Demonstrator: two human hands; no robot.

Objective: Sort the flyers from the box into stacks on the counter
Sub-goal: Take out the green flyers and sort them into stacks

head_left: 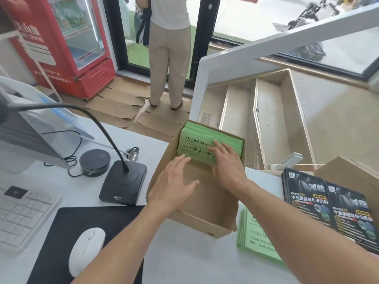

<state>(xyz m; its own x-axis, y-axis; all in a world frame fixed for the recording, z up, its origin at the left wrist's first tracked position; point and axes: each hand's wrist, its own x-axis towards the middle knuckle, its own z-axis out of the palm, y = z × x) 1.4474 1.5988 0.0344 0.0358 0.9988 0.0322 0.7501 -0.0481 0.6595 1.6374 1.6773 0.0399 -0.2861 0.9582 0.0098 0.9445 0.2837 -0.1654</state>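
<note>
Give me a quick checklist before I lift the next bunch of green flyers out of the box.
1. Green flyers in the box: some left, leaning at the far end. Ok.
2. Right hand: fingers flat on the front flyer, not yet curled round a bunch. Not ok.
3. Left hand: open inside the box, fingertips near the flyers' lower edge. Ok.
4. Green stack on the counter: beside the box, partly hidden by the right forearm. Ok.
5. Black flyer stacks: separate, further right. Ok.
6. Number of flyers left: cannot tell.
</note>
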